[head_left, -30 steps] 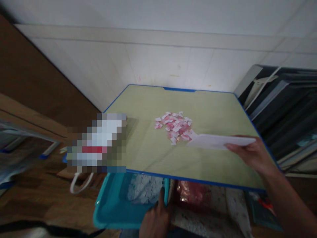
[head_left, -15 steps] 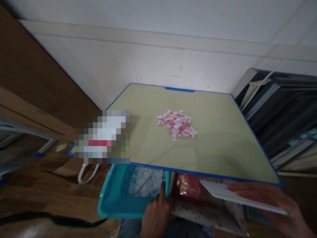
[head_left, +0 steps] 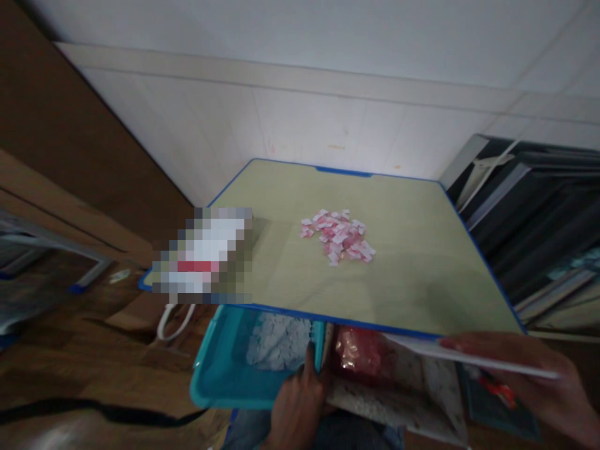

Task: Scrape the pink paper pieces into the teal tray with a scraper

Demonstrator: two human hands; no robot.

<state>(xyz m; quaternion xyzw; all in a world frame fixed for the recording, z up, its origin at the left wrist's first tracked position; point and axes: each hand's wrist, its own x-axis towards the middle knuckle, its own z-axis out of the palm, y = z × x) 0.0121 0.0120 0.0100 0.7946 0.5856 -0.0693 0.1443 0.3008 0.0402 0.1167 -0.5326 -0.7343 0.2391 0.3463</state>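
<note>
My left hand (head_left: 300, 394) grips the right-hand rim of a teal plastic basket (head_left: 218, 381), one finger reaching down inside it. Small white paper pieces (head_left: 281, 344) lie in a heap in that basket. At the lower right, my right hand (head_left: 529, 369) holds a thin, flat white sheet or board (head_left: 422, 345), seen almost edge-on at the table's front edge. Its fingers lie along the top; the thumb is hidden. A pile of small pink and white paper pieces (head_left: 338, 236) rests on the folding table (head_left: 407, 275).
A pixelated white object with a red stripe (head_left: 201, 250) sits at the table's left end. Beside the basket is an open pale bag (head_left: 398, 400) with shiny red packaging (head_left: 359, 356). Dark flat panels (head_left: 539, 206) lean at the right, near the wall (head_left: 319, 119).
My right hand has risen a little and shifted right with the white sheet, whose near end meets the table edge. A red-orange item shows below it. My left hand stays on the basket.
</note>
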